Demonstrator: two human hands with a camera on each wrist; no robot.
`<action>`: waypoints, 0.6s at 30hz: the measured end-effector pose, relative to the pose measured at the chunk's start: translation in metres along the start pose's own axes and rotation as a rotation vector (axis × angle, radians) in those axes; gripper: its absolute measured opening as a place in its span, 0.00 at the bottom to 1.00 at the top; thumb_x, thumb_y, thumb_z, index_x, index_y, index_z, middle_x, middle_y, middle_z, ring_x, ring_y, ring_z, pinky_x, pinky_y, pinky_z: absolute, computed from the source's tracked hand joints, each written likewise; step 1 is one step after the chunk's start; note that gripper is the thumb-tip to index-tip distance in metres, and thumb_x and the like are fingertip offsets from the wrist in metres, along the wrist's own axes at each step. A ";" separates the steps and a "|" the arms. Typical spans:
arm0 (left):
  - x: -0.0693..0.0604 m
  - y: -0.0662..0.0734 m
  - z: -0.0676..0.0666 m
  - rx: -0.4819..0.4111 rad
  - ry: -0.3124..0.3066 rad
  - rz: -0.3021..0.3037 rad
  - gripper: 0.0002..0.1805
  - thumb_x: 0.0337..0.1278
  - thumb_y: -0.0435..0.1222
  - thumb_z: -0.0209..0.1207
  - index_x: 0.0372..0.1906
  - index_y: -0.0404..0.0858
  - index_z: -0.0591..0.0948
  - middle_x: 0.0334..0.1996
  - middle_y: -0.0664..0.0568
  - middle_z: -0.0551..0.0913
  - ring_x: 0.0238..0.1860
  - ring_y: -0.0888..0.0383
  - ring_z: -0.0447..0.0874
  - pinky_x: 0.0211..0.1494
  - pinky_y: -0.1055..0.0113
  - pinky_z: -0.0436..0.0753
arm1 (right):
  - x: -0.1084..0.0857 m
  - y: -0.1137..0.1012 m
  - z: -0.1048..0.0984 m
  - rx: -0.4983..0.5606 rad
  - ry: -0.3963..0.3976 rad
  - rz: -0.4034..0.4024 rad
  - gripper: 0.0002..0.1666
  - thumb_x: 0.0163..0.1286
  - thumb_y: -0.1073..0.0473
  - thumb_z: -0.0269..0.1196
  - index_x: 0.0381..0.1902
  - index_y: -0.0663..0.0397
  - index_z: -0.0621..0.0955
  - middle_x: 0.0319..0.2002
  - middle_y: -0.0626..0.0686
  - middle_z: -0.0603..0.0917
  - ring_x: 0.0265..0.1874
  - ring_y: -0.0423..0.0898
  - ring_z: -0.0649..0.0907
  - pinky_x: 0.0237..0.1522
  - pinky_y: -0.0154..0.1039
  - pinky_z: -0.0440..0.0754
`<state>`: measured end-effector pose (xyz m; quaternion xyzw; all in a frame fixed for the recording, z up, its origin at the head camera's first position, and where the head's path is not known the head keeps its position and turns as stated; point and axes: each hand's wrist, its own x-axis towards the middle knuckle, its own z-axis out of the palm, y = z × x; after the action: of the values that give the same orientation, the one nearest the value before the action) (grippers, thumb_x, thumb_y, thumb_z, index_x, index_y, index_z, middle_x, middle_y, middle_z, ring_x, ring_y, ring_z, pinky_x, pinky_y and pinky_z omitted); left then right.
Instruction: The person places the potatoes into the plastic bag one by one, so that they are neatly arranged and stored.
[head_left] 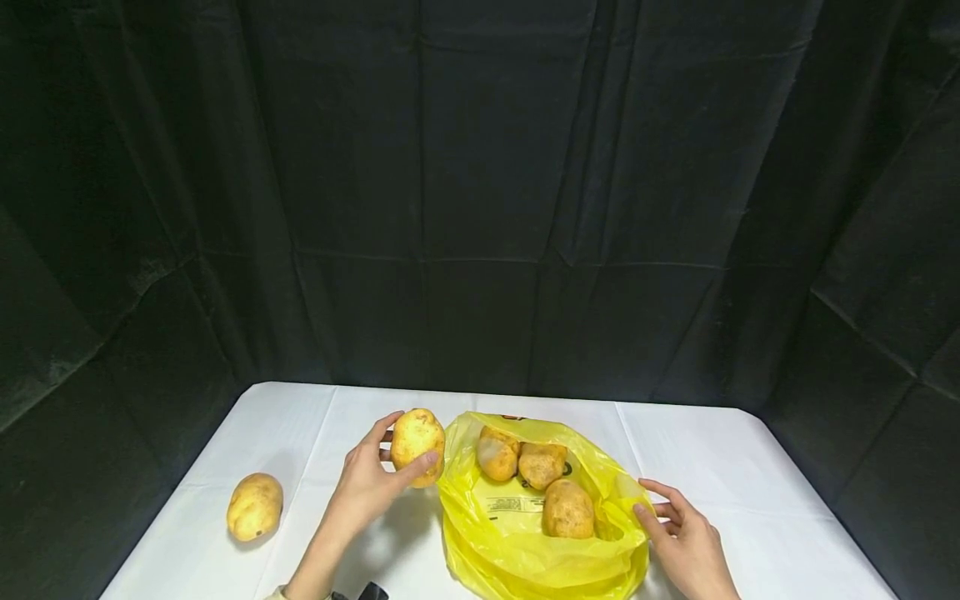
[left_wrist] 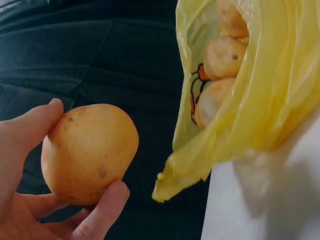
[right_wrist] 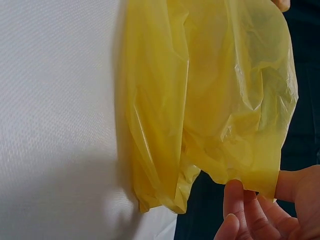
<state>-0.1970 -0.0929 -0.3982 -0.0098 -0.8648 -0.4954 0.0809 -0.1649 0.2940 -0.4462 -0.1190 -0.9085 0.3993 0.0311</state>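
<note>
Between the thumb and fingers of my left hand (head_left: 369, 483) is a potato (head_left: 417, 446), held above the table just left of a yellow plastic bag (head_left: 517, 575). The left wrist view shows the same potato (left_wrist: 90, 154) apart from the bag's edge (left_wrist: 192, 170). My right hand (head_left: 688, 537) pinches the bag's right rim, thumb on one side and fingers on the other, as the right wrist view of that hand (right_wrist: 270, 210) also shows. Inside the open bag lie three potatoes: one at the back left (head_left: 497, 454), one beside it (head_left: 543, 464), one nearer the front (head_left: 568, 509).
Another potato (head_left: 255, 507) lies on the white tablecloth (head_left: 300, 417) at the left. Black cloth (head_left: 480, 208) hangs behind and at both sides of the table. A small black object (head_left: 372, 592) shows at the bottom edge, near the left wrist.
</note>
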 end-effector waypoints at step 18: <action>-0.005 0.000 0.035 -0.041 -0.142 0.090 0.40 0.48 0.53 0.71 0.64 0.39 0.72 0.48 0.48 0.80 0.41 0.54 0.76 0.39 0.61 0.77 | -0.001 -0.004 -0.001 0.014 0.013 -0.007 0.25 0.71 0.55 0.62 0.63 0.56 0.73 0.39 0.57 0.85 0.31 0.46 0.83 0.34 0.40 0.81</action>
<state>-0.1963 -0.0623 -0.4163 -0.0856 -0.8567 -0.5071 0.0413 -0.1647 0.2921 -0.4430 -0.1182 -0.9059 0.4048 0.0394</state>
